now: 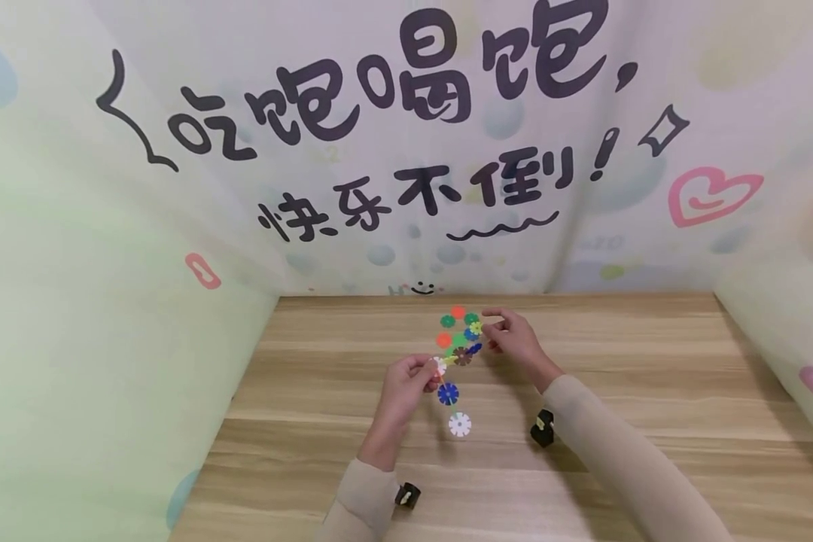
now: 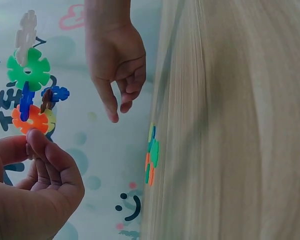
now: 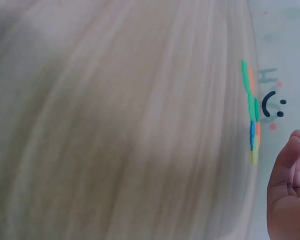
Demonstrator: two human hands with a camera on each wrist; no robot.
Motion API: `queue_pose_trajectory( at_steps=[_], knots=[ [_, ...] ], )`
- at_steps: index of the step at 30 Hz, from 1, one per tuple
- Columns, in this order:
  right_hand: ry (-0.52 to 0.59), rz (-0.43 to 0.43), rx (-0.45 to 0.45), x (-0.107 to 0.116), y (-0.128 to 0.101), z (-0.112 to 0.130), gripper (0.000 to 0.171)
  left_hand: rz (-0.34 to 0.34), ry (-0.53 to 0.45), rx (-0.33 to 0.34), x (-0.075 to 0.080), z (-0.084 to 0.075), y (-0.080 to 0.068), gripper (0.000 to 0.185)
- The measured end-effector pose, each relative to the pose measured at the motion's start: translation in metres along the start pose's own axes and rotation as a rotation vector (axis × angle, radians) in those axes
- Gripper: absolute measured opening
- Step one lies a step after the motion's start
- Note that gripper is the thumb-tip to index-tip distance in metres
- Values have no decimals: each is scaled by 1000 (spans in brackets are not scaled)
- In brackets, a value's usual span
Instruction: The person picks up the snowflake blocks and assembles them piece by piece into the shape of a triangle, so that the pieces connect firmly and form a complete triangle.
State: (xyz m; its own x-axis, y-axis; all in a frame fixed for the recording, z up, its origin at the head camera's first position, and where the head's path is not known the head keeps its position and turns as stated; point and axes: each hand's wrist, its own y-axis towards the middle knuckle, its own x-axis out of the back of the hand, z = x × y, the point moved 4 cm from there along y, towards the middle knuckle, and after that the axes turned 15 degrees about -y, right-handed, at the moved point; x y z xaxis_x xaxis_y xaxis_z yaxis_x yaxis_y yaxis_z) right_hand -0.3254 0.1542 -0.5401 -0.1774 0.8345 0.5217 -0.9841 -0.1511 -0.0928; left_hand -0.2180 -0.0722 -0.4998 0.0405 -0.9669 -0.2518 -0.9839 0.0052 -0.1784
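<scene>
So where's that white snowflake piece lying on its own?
In the head view the white snowflake piece lies flat on the wooden table, just below the loose blue piece and to the right of the left hand.

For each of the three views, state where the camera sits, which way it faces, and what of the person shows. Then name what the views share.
Head: high, looking forward and down at the wooden table; both forearms, left hand and right hand show.
Left wrist: beside the left hand, facing the snowflake-piece assembly it pinches; the right hand shows too.
Right wrist: low over the tabletop, facing the wall; only fingertips show.
Shared: all three show the loose pieces.
</scene>
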Motion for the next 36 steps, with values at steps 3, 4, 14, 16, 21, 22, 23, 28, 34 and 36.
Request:
queue_pose_trajectory(
  at_steps=[3,4,14,16,21,22,23,28,34,36],
  knots=[
    [-20,-7,-21,-1,5,-4,40,3,-9,-2,1,1,0,20],
    [-26,-8,-30,-2,6,-6,40,2,-9,-2,1,1,0,20],
    [-24,-2,-79,-4,15,-16,39,-2,-13,-10,-1,-1,2,22],
    [-38,-3,-94,-5,16,-16,40,-3,-12,-4,-1,0,1,22],
    [-103,32,-138,-11,18,-19,44,2,-3,8,-2,2,-1,20],
    [-115,39,-149,-13,18,-20,45,4,2,6,-1,3,-3,21],
    [-123,44,-158,-15,18,-21,45,3,2,7,-1,4,-4,21],
    [-168,33,-131,-16,21,-22,46,1,-3,-1,0,7,-3,23],
    [-231,36,-132,-16,26,-21,47,4,-8,-4,0,6,0,22],
    [-266,28,-135,-17,28,-21,47,4,-6,-3,0,6,1,22]
  ],
)
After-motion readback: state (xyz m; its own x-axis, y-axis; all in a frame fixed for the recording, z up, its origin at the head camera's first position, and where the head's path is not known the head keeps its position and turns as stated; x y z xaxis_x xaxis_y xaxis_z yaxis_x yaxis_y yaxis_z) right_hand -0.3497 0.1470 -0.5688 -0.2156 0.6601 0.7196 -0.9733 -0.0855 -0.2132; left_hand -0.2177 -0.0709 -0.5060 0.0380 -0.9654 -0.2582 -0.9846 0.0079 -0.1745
